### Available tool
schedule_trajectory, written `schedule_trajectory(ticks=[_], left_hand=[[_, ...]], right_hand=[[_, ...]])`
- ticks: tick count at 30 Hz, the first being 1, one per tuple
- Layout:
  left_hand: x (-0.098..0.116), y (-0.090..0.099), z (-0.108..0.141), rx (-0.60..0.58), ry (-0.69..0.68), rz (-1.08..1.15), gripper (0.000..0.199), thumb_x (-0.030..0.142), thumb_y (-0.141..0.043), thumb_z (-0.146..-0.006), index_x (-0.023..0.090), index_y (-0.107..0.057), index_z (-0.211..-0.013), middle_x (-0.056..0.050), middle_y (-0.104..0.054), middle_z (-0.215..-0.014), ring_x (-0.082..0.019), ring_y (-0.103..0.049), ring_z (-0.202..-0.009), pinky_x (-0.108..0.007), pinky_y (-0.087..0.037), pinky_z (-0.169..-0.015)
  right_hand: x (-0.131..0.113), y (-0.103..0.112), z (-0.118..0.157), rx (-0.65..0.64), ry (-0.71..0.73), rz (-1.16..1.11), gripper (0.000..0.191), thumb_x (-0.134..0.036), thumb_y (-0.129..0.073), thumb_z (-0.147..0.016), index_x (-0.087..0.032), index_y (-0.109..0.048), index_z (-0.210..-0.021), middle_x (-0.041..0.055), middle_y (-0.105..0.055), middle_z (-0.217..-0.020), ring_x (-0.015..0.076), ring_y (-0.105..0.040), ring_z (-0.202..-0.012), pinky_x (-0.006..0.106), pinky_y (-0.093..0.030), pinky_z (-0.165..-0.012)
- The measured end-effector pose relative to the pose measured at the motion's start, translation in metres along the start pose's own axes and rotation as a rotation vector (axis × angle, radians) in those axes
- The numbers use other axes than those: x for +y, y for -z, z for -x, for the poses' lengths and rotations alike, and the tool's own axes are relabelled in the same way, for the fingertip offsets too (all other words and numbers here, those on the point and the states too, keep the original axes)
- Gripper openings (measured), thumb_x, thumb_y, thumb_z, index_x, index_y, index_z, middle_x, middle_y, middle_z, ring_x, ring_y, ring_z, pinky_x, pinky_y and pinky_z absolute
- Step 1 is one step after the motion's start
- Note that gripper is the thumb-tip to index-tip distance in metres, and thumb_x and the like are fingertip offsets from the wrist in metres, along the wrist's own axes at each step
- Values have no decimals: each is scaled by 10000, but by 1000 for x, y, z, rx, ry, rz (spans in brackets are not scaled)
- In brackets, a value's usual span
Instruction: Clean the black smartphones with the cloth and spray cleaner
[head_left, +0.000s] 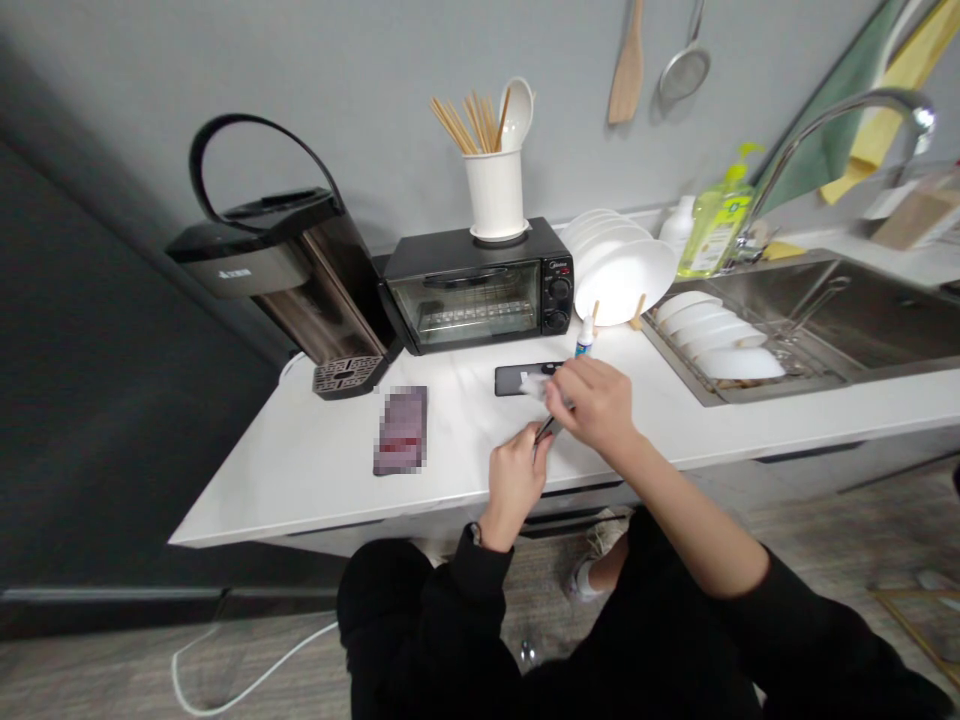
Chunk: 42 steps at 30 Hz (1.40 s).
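Note:
My left hand (516, 475) is closed on a thin, dark, flat object (550, 428) with a shiny edge, seen nearly edge-on; its kind is unclear. Just above and to the right, my right hand (596, 400) is closed around a crumpled white tissue (534, 384), blurred, at the far end of that object. Behind my hands a black phone (508, 380) lies on the counter, partly covered from view by the tissue and my right hand. A small white spray bottle (584, 338) with a blue label stands just beyond my right hand.
On the white counter (300, 480) are a mosaic-blurred phone-like item (401, 430), a water dispenser (322, 270) and a toaster oven (480, 285) topped by a utensil holder (495, 190). To the right are racked plates (626, 280) and a sink (885, 300) with bowls.

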<state>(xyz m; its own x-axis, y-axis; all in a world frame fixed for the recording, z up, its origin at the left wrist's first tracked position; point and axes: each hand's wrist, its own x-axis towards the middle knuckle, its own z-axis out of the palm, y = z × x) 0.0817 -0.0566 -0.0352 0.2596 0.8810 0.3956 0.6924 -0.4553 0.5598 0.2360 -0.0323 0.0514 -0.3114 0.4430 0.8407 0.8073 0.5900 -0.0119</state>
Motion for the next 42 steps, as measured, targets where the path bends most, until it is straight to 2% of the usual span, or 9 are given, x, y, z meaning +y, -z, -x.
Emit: schedule_trajectory(ticks=[8,13,16,21,26,30,35,39,42], left_hand=[[5,3,3,153,-37,250,168,240,-626,-999,204,-737,-1120,-62,-815,-1070,-182,-773,-973,-278,-582,-914],[0,4,6,111,18,207,167,157,-582,-958,179,-745,-984,-61,-802,-917,-186,-752,-836,-279,-580,-808],[-1,3,7,106,34,188,189,121,-561,-928,172,-743,-930,-58,-787,-858,-183,-731,-774,-276,-567,-762],[0,2,4,86,15,252,202,210,-612,-967,232,-754,-1109,-46,-813,-1025,-179,-754,-878,-273,-567,-844],[-6,3,0,78,52,122,134,155,-623,-890,179,-743,-835,-58,-768,-742,-196,-694,-626,-276,-546,-633],[-6,5,-1,57,16,230,174,188,-617,-941,228,-761,-1032,-44,-810,-935,-185,-740,-774,-281,-584,-768],[-5,5,-1,62,84,109,150,109,-639,-873,191,-756,-828,-56,-775,-756,-200,-728,-686,-285,-582,-687],[-4,6,-1,64,84,190,113,196,-668,-923,211,-774,-958,-33,-800,-849,-184,-734,-708,-269,-580,-706],[-3,8,-1,71,51,195,176,145,-617,-922,200,-780,-958,-48,-809,-872,-196,-746,-748,-285,-592,-759]], right_hand=[[19,-20,45,189,-521,-18,339,-291,-414,-1081,-223,-571,-788,41,-572,-781,220,-521,-773,358,-386,-710],[-31,-25,68,-82,-270,-84,287,-273,-440,-1059,-185,-663,-1214,129,-679,-1242,307,-540,-1290,540,-368,-1116],[-31,-21,76,-295,-115,-160,428,-326,-433,-1069,-167,-543,-1451,134,-662,-1364,292,-540,-1344,545,-325,-1204],[-7,-12,82,-160,-405,14,476,-413,-403,-1071,-133,-557,-1424,204,-652,-1351,378,-525,-1374,695,-333,-1176],[-30,-9,85,-415,-76,-192,678,-443,-450,-1056,-141,-275,-1638,175,-508,-1583,300,-420,-1512,550,-367,-1244],[-29,-11,88,-196,-385,46,722,-467,-499,-1038,-117,-283,-1631,248,-525,-1538,414,-399,-1512,699,-356,-1190],[-34,-8,94,-432,-33,-156,875,-569,-542,-993,-135,-201,-1671,188,-445,-1631,358,-360,-1548,611,-357,-1236],[-33,-7,96,-234,-320,15,827,-491,-495,-1035,-150,-119,-1687,221,-396,-1651,404,-298,-1567,708,-352,-1185],[-34,-7,97,-378,-142,-120,890,-531,-539,-1006,-114,-136,-1682,210,-379,-1664,378,-274,-1581,649,-343,-1226]])
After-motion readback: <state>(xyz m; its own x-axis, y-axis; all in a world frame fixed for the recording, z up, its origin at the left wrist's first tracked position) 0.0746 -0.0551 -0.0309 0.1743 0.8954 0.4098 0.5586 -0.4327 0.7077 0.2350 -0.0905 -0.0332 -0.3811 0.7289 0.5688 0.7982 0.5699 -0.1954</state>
